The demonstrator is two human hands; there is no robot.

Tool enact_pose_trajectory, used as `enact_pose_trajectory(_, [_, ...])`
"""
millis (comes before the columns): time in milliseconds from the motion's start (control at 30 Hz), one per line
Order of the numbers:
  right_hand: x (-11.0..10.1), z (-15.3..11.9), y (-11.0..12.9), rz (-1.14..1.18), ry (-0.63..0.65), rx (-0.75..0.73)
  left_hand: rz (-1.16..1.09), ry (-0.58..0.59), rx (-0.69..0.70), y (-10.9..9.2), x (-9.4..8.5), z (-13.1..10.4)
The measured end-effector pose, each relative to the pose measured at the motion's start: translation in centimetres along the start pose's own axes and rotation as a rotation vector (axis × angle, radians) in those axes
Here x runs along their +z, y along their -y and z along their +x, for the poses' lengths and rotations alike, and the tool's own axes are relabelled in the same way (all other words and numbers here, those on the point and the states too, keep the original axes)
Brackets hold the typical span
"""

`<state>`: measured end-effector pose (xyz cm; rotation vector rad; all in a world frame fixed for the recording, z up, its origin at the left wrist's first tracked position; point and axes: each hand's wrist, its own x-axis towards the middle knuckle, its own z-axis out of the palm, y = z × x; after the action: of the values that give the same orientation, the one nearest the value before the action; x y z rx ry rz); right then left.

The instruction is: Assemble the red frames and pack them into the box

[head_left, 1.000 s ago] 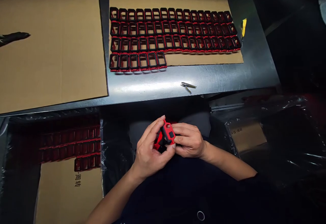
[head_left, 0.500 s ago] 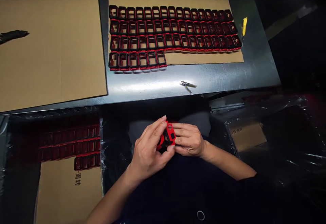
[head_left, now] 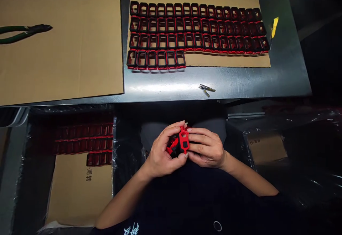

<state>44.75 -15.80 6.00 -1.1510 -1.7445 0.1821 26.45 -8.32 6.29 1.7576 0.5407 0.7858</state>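
Note:
Low over my lap, both hands are on a red and black plastic housing (head_left: 184, 143) with a round hole and a small square black patch on its red face. My left hand (head_left: 164, 153) wraps its left side, thumb below and fingers above. From the right, the fingers of my right hand (head_left: 207, 147) press against the red face's edge; their tips are partly hidden. Similar rectangular housings (head_left: 161, 59) stand in rows on a cardboard sheet (head_left: 227, 59) on the metal table, the front row shorter than the others.
Small nippers (head_left: 207, 89) lie near the table's front edge. Green-handled pliers (head_left: 40, 29) rest on a large cardboard sheet (head_left: 80, 64). At lower left, a plastic-lined box holds more housings (head_left: 98, 158) on cardboard (head_left: 77, 192). Another plastic-lined box with cardboard (head_left: 268, 149) stands right.
The view has swung left, bringing the pliers more fully into sight. Both hands stay on the housing, which is turned slightly, and the right fingers are spread a little more along its edge.

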Motion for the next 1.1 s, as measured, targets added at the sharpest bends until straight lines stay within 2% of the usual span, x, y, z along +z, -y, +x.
enact_pose_trajectory(300, [-0.2,-0.8,-0.1,0.010,0.007,0.052,0.253,0.061,0.069,-0.6,-0.3,0.1])
enact_pose_trajectory(700, [-0.3,-1.3,-0.1,0.062,0.036,0.079,0.312,0.101,0.019,-1.1,-0.4,0.3])
enact_pose_trajectory(1100, [0.0,-2.3,-0.1,0.108,0.077,0.146,0.316,0.146,-0.105,-1.0,-0.4,-0.3])
